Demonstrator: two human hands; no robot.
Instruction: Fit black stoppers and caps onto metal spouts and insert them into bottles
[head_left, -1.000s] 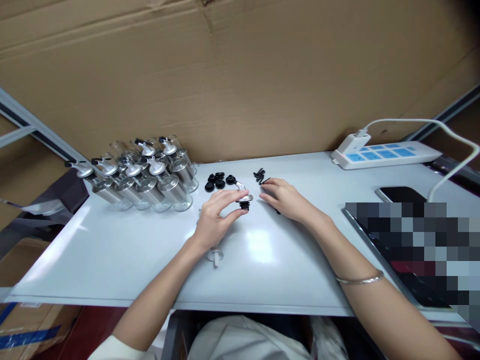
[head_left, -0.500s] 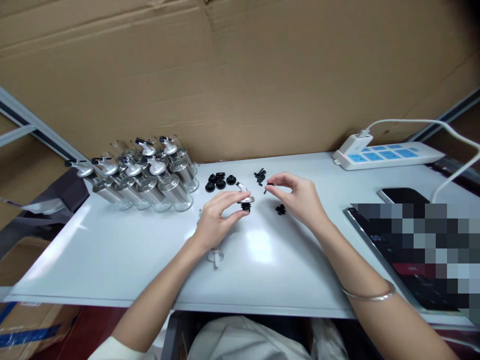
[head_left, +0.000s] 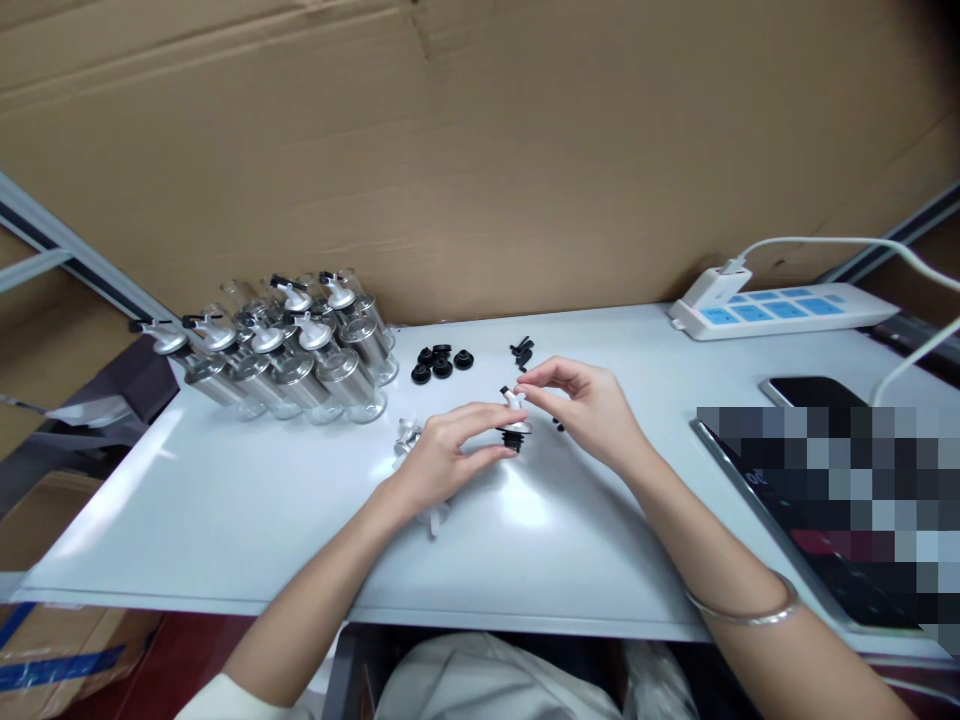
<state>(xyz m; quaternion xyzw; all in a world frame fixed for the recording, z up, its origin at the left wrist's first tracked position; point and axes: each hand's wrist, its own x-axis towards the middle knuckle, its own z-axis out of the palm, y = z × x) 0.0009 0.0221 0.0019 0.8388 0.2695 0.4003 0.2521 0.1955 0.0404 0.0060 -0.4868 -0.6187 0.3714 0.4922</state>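
Observation:
Between the fingers and thumb of my left hand (head_left: 450, 450) is a bottle pourer (head_left: 514, 425), held upright with its black ribbed stopper down. Its silver spout tilts up to the left and has a black tip. My right hand (head_left: 581, 400) is closed in a pinch against the top of the spout; the small black piece seen in it earlier is mostly hidden by the fingertips. Further silver pourer tops (head_left: 407, 437) lie on the table, partly behind my left hand. Small black pieces (head_left: 523, 350) lie just beyond my right hand, and others (head_left: 559, 425) are partly hidden under it.
Glass-and-steel bottles (head_left: 300, 380), several topped with pourers, stand at the left. Black rubber stoppers (head_left: 442, 368) lie mid-table. At right are a power strip (head_left: 787, 312) with a charger and cable, a phone (head_left: 806, 390) and a dark tablet-like device (head_left: 742, 480). Cardboard (head_left: 480, 180) walls the back.
My left hand has moved the pourer slightly right and toward me. My right hand has come left, bringing its fingertips from apart to the spout.

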